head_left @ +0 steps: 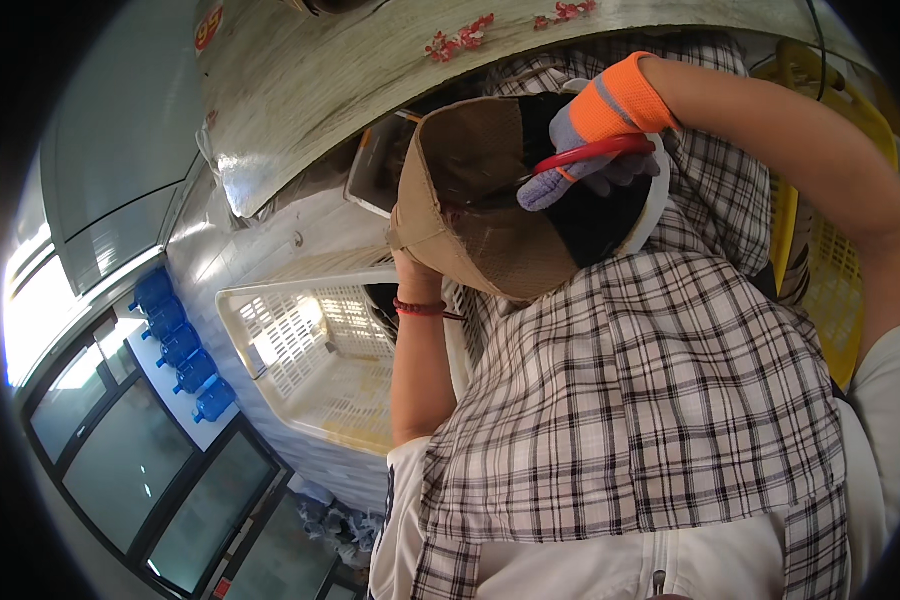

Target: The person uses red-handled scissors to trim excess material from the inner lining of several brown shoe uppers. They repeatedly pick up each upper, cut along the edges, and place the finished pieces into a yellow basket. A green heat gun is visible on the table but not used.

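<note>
A tan and black cap [480, 230] is held on its side above my lap, its hollow inside facing me and a white edge showing at the right. My left hand [412, 262] grips its left edge from behind; most of the fingers are hidden by the fabric. On my right hand [595, 135] is a grey glove with an orange cuff. It is closed around the red handles of a pair of scissors [592, 153], whose tip points into the cap; the blades are hard to make out against the dark lining.
A wood-patterned table [330, 90] with red flower decorations lies just beyond the cap. A white plastic basket [310, 415] stands at my left, a yellow basket [832, 270] at my right. Plaid cloth [670, 400] covers my lap. Blue water jugs [180, 345] line the far left.
</note>
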`<state>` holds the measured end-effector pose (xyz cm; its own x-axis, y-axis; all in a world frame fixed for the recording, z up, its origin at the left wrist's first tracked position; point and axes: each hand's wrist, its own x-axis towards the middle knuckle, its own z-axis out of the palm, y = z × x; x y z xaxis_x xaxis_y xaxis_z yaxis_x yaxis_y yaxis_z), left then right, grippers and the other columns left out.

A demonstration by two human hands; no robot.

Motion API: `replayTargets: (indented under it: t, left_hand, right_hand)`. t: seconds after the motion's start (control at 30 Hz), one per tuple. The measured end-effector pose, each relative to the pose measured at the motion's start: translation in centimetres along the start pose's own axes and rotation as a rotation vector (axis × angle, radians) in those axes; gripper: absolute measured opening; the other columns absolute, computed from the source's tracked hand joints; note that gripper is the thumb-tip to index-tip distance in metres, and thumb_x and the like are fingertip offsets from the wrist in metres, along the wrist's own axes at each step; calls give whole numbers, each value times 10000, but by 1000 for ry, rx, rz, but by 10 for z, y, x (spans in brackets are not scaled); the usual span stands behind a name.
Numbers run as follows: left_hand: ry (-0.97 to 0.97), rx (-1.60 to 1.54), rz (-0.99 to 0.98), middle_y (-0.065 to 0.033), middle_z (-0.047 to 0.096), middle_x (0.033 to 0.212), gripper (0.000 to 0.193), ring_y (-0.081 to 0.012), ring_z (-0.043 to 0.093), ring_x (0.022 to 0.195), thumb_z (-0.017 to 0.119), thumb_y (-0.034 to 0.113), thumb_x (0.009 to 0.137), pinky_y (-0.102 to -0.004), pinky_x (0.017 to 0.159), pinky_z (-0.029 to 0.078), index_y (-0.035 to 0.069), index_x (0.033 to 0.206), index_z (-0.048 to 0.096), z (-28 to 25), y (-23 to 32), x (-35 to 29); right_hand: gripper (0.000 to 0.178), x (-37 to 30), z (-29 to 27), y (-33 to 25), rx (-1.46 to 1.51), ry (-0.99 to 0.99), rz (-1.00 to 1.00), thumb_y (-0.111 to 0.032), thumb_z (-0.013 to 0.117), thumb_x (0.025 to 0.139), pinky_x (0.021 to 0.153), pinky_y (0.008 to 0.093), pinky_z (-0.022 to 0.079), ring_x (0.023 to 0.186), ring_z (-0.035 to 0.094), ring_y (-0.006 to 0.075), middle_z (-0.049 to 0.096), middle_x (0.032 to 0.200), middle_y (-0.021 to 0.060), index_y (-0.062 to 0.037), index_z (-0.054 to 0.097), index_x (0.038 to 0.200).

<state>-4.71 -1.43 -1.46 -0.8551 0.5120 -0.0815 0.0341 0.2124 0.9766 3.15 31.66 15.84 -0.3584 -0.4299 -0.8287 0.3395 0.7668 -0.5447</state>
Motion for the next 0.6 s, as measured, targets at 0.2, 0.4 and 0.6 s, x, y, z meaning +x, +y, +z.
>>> replayTargets:
  t: [0.2, 0.4, 0.6]
  left_hand:
    - [1, -56, -33, -86, 675, 966, 261, -214, 641, 863, 709, 195, 868, -333, 767, 519, 26, 1051, 633, 10, 12, 10]
    - [-44, -576, -446, -37, 644, 944, 226, -183, 630, 851, 707, 110, 850, -292, 650, 515, 39, 1049, 627, 4, 22, 14]
    - [-21, -514, -336, -82, 622, 1051, 230, -192, 610, 934, 664, 70, 862, -314, 768, 522, 40, 1080, 597, 23, 69, -8]
  right_hand:
    - [892, -6, -2, -8, -6, 4, 73, -810, 421, 807, 512, 311, 566, 554, 674, 227, 639, 653, 134, 40, 677, 888]
    - [960, -2, -12, -6, 140, -201, -41, -855, 393, 767, 545, 334, 578, 567, 669, 234, 628, 670, 134, 52, 665, 921]
    - [772, 3, 11, 1, 48, 6, 113, -736, 458, 859, 556, 312, 565, 582, 665, 215, 642, 664, 111, 3, 683, 862]
